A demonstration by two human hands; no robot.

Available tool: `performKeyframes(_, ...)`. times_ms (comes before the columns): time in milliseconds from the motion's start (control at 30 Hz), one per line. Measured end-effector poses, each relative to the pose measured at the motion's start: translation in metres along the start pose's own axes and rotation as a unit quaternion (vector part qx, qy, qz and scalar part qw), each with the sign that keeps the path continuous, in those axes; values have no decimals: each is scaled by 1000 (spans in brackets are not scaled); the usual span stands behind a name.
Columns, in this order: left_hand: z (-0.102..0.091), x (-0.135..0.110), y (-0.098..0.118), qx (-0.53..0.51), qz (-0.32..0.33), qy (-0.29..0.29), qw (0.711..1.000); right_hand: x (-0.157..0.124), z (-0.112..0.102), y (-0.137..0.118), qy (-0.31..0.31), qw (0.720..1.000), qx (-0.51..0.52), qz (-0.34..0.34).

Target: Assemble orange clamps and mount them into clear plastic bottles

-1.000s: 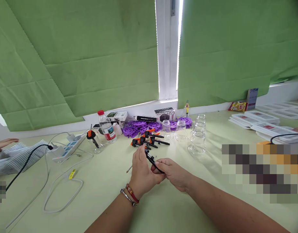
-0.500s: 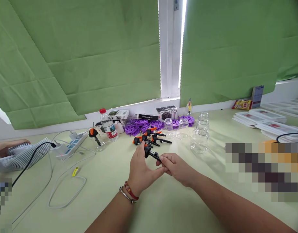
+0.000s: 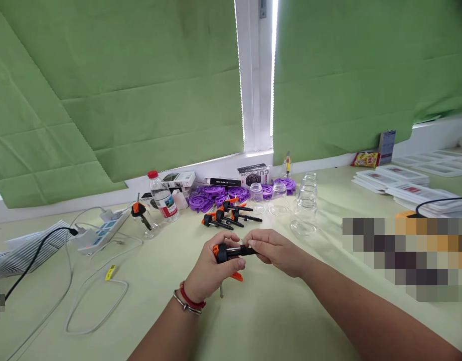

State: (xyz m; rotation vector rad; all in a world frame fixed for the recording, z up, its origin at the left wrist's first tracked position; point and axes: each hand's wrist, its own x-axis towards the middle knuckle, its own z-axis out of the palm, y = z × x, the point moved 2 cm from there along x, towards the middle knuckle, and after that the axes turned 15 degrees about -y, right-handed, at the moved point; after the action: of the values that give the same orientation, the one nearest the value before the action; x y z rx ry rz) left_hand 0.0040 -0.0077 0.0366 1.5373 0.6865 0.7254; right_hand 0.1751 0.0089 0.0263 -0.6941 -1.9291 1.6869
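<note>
Over the middle of the pale green table, both hands hold one black and orange pump sprayer head (image 3: 228, 251). My left hand (image 3: 210, 268) wraps round its collar end, where the orange parts show. My right hand (image 3: 274, 250) pinches the black nozzle end between fingertips. The sprayer lies roughly level between the hands, and a thin tube hangs down below it. Several more black and orange sprayer heads (image 3: 226, 217) lie on the table just beyond my hands.
Clear glass jars (image 3: 304, 210) stand to the right of the sprayers, purple round parts (image 3: 215, 194) and small boxes by the window sill. A water bottle (image 3: 161, 197), power strip (image 3: 99, 229) and white cables (image 3: 95, 296) lie left. Stacked white packs (image 3: 407, 183) sit far right.
The sprayer head has been turned from pointing away to lying level between my hands, with its orange parts now showing. Another person's hand at the far left edge has gone out of view.
</note>
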Motion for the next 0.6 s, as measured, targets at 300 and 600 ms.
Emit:
performKeyframes(300, 14, 4, -6, -22, -33, 36, 999, 2, 15, -3, 38, 999, -9, -32)
performKeyframes(600, 18, 3, -13, -74, 5, 27, 997, 3, 20, 4, 58, 998, 13, -31)
